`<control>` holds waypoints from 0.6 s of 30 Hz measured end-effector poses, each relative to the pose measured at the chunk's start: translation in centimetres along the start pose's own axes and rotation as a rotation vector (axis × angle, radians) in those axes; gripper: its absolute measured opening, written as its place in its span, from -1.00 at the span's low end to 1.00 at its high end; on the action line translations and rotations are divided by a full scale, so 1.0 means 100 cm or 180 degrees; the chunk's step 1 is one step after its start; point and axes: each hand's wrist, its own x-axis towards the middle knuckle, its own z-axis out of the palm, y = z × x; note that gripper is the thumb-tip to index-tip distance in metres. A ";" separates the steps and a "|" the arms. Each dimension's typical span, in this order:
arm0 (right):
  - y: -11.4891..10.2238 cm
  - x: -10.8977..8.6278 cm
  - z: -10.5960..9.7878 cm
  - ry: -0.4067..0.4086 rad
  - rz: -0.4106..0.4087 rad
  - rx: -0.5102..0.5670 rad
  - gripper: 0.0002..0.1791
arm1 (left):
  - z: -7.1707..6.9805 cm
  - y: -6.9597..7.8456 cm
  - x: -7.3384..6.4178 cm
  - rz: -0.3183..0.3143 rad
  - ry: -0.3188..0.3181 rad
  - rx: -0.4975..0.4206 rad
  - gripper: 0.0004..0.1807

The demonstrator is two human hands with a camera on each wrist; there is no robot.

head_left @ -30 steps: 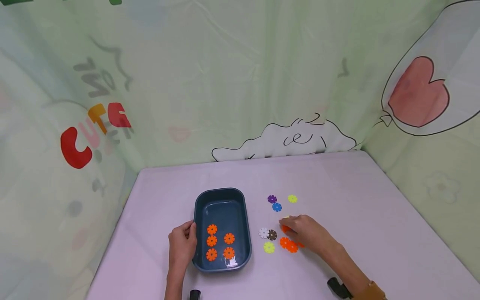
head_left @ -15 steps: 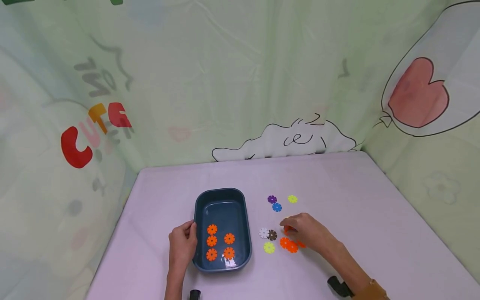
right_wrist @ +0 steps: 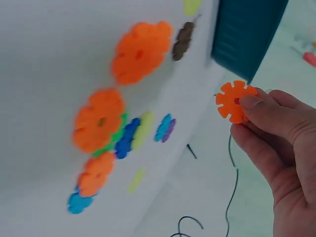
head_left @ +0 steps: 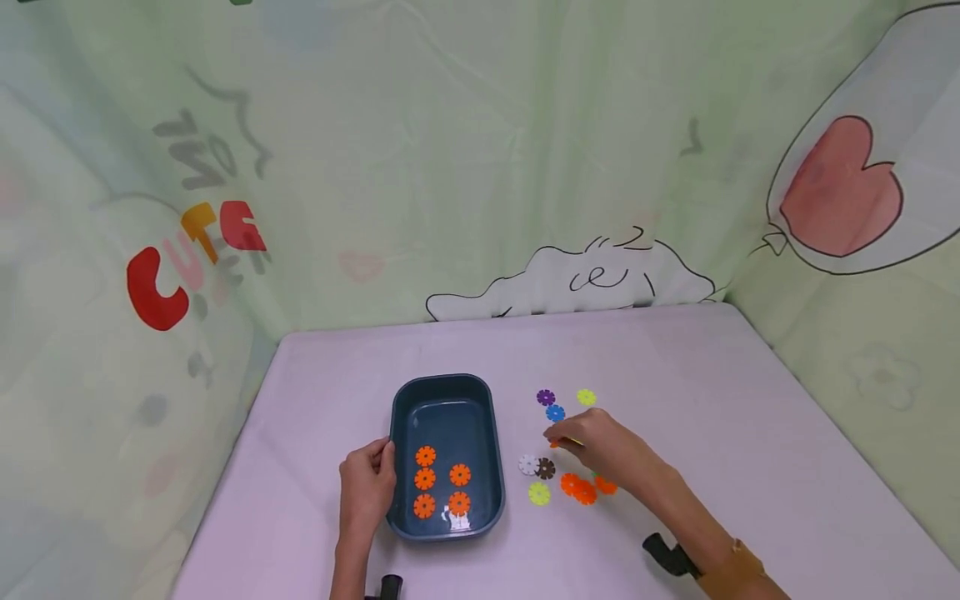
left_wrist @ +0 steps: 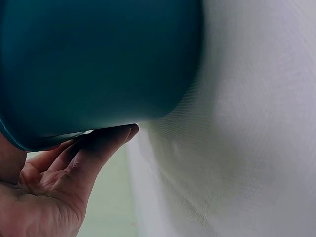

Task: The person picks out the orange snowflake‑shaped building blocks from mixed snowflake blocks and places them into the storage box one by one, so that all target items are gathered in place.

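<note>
Right hand [head_left: 600, 437]: an orange disc [right_wrist: 229, 101] is pinched at one edge between thumb and fingertips, most of its face being left uncovered.
Held disc: it is held over the cloth [head_left: 675, 375], right of the tray and apart from it.
Left hand [head_left: 367, 483]: the left wall of the dark blue tray [head_left: 450, 429] is gripped at the rim between thumb and fingers.
Handling: the pinch is best kept light and to one side, the knuckles are best carried clear of the loose pieces, and the tray is best held steady.
Discs in tray [head_left: 424, 478]: five are counted, all orange, in columns of three and two.
Orange discs on cloth [head_left: 578, 490]: four are made out, two overlapping.
Yellow discs [head_left: 539, 493]: three are counted.
Blue discs [head_left: 555, 413]: three are counted, one of them dark.
Single discs: one each of purple [head_left: 545, 397], white [head_left: 528, 464], brown [head_left: 546, 468] and green [right_wrist: 118, 134] is seen.
</note>
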 end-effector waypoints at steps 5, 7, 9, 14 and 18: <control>-0.014 0.016 -0.008 -0.0014 -0.0167 -0.0056 -0.72 | -0.001 -0.001 0.001 -0.0008 0.0012 -0.0005 -0.65; -0.020 0.022 -0.012 -0.0007 -0.0203 -0.0076 -0.72 | 0.000 -0.001 0.000 -0.0021 -0.0001 -0.0002 -0.65; -0.026 0.027 -0.015 0.0034 -0.0270 -0.0085 -0.71 | 0.000 -0.001 0.000 -0.0042 -0.0008 0.0000 -0.65; -0.043 0.041 -0.027 0.0153 -0.0458 -0.0065 -0.69 | 0.000 -0.001 0.001 -0.0027 0.0004 0.0005 -0.65; -0.055 0.054 -0.035 0.0172 -0.0549 -0.0073 -0.69 | 0.001 -0.001 0.001 -0.0013 0.0006 -0.0021 -0.65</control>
